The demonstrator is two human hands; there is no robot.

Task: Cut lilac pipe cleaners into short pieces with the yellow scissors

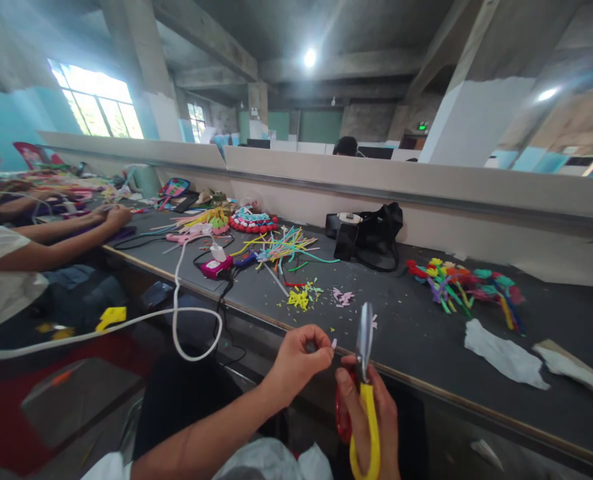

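My left hand (301, 360) is closed in a pinch on a small pale pink piece (334, 343), just off the table's front edge. Beside it, my right hand (371, 407) grips a pair of scissors (364, 340) with one yellow and one red handle; the blades point up and look closed together. Beyond both hands, a pile of yellow cut pieces (300, 298) and a smaller heap of pink cut pieces (344, 297) lie on the dark table (426, 347). Further back is a loose bundle of coloured strips (291, 245).
A magenta box with cables (216, 267) and a white cord (176, 293) lie to the left. A black bag (376, 233) rests against the partition. Colourful fuzzy bunches (466, 287) and a white crumpled sheet (505, 353) are at right. Another person's hands (116, 217) work at far left.
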